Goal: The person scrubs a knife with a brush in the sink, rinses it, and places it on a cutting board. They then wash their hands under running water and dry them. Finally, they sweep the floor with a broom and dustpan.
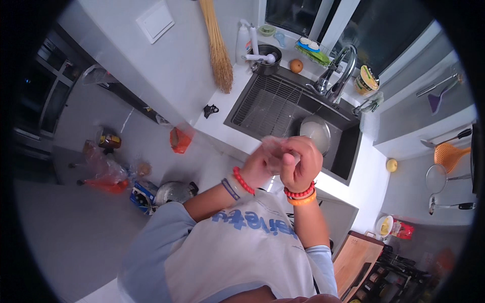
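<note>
My left hand point(258, 164) and my right hand point(303, 163) are close together in front of my chest, over the front edge of the sink. My left hand is blurred, and its fingers run behind or against the right one. The right fingers are curled with the thumb up. A pale, blurred patch shows between the hands; whether it is a thing or moving fingers I cannot tell. Just beyond my right hand, a clear bowl point(315, 130) with whitish contents sits in the dark sink point(343, 155), partly hidden by that hand.
A wire drying rack point(265, 100) covers the sink's left part. Behind stand a chrome faucet point(346, 64), a dark pot point(268, 68) and a pump bottle point(243, 41). A straw broom point(219, 57) hangs at left. A wooden cutting board point(354, 253) with a knife lies at right.
</note>
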`<state>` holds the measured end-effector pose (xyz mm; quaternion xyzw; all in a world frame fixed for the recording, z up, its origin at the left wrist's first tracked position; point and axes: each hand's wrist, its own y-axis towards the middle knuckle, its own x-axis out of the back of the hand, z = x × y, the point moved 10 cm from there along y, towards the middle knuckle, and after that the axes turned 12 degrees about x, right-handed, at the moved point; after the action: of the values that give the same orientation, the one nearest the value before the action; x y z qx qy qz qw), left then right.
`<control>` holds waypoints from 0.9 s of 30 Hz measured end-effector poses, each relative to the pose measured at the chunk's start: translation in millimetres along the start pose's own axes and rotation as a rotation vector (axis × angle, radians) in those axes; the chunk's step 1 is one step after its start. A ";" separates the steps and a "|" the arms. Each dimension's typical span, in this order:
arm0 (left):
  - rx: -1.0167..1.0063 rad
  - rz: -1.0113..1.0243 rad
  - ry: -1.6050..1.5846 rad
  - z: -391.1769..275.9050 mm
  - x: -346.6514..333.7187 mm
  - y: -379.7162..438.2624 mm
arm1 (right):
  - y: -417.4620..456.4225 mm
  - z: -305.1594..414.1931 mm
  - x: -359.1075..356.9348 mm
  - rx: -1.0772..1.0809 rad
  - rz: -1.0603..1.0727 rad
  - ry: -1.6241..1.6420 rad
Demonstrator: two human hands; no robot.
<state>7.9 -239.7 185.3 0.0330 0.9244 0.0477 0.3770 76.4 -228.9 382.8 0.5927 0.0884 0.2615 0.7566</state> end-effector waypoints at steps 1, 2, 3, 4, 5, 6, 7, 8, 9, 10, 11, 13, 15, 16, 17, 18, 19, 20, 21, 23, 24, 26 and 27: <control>0.062 -0.054 -0.026 -4.4 -40.3 1.9 | 5.9 4.4 1.2 0.104 -0.036 -0.048; 0.116 -0.106 -0.049 -7.7 -72.0 1.4 | 6.6 2.5 0.0 0.122 -0.012 -0.116; 0.198 -0.040 -0.424 0.8 -89.1 2.0 | 7.0 2.6 -0.9 0.131 -0.033 -0.131; 0.165 -0.033 -0.396 -7.1 -93.4 3.6 | 5.1 2.3 -1.5 0.133 -0.057 -0.143; 0.130 -0.028 -0.368 -16.4 -95.7 5.8 | 6.1 1.9 -2.7 0.135 -0.081 -0.152; 0.160 -0.034 -0.376 -18.6 -97.0 5.8 | 8.6 7.1 -2.0 0.154 -0.144 -0.150; 0.188 -0.041 -0.383 -22.1 -97.5 6.8 | 1.5 -0.8 0.8 0.107 -0.178 -0.065; 0.215 -0.049 -0.391 -23.4 -95.2 8.6 | 0.7 -5.6 3.5 0.039 -0.233 -0.055; 0.201 -0.114 -0.380 -23.9 -82.0 7.5 | -1.0 -8.9 2.8 -0.036 -0.297 -0.034; 0.196 -0.161 -0.367 -19.6 -66.3 10.2 | -13.5 -18.9 1.7 -0.099 -0.356 0.141; 0.160 -0.109 -0.405 -24.9 -56.0 11.4 | -24.8 -23.1 1.8 -0.195 -0.337 -0.003; 0.197 -0.278 -0.494 -47.5 -36.1 2.6 | -42.0 -27.4 5.8 -0.370 -0.302 -0.278; 0.065 -0.168 -0.574 -53.6 -21.0 7.9 | -63.0 -42.1 12.4 -0.626 -0.146 -0.392; 0.066 -0.224 -0.478 -49.2 -9.3 3.4 | -91.6 -67.3 -1.4 -0.877 -0.122 -0.026; 0.074 -0.270 -0.385 -45.6 -4.4 1.3 | -121.0 -78.9 -21.3 -1.108 -0.099 0.342; 0.083 -0.314 -0.292 -43.0 -1.1 -1.1 | -145.3 -80.0 -35.1 -1.269 -0.111 0.528; 0.089 -0.257 -0.400 -41.1 -2.9 -1.7 | -152.2 -78.2 -36.4 -1.234 -0.136 0.501; 0.096 -0.186 -0.517 -48.6 -7.2 1.7 | -146.1 -83.1 -26.2 -1.152 -0.107 0.390; 0.100 -0.123 -0.631 -56.6 -9.2 1.4 | -138.6 -85.8 -19.0 -1.070 -0.075 0.289; 0.109 0.003 -0.673 -69.5 -4.4 -6.7 | -113.1 -85.2 -19.7 -1.090 -0.234 0.394; 0.192 -0.100 -0.686 -65.3 1.1 -12.0 | -115.6 -91.0 -16.2 -1.133 -0.300 0.481; 0.256 -0.258 -0.537 -60.7 9.7 -20.5 | -115.6 -94.1 -18.0 -1.182 -0.295 0.637; 0.238 -0.313 -0.382 -59.1 13.8 -24.4 | -116.5 -92.6 -21.1 -1.210 -0.292 0.714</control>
<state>-43.9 -266.4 215.0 -0.0579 0.8296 -0.1273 0.5406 51.3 -179.4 243.1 -0.0705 0.2485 0.3387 0.9047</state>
